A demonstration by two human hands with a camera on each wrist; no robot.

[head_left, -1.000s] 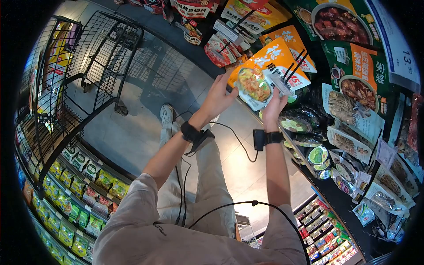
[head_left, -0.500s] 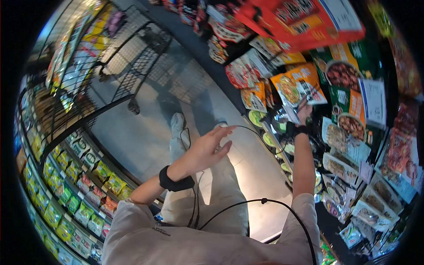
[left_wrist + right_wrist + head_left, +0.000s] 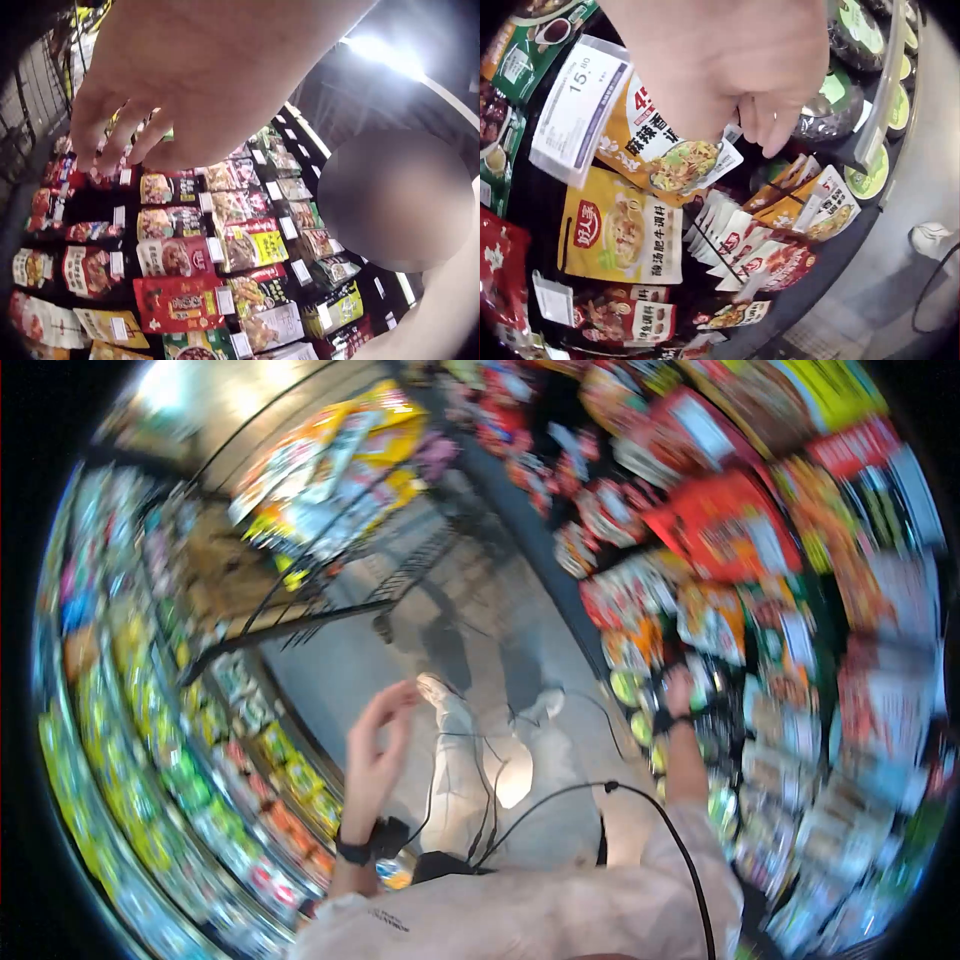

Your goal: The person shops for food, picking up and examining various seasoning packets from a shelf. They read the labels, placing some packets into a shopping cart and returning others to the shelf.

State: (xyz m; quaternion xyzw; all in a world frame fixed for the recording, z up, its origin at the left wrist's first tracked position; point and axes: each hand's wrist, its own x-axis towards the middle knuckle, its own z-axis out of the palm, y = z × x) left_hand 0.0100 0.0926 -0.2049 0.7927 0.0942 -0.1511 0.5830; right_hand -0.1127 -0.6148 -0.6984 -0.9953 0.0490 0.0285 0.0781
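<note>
My left hand (image 3: 378, 755) is held over the aisle floor with fingers loosely extended and nothing in them. In the left wrist view, the palm and bent fingers (image 3: 124, 139) overlap the rows of seasoning packets behind. At the display on the right, my right hand (image 3: 680, 692) is just below an orange-and-white seasoning packet (image 3: 712, 622). The right wrist view has that hand (image 3: 731, 64) covering part of the packet (image 3: 682, 169), its fingers bent loosely downward beside it and nothing visible between them. The thumb is hidden.
A wire shopping cart (image 3: 310, 618) holding yellow packs (image 3: 345, 470) stands ahead on the left. Shelves of green and yellow bags (image 3: 180, 770) line the left side. A price card (image 3: 577, 109), a yellow packet (image 3: 622, 232) and dark bags with green labels (image 3: 832, 94) surround my right hand.
The orange packet was in both hands and is now back on the display. My left hand has drawn away left; my right hand has dropped slightly below the packet. The view has turned left.
</note>
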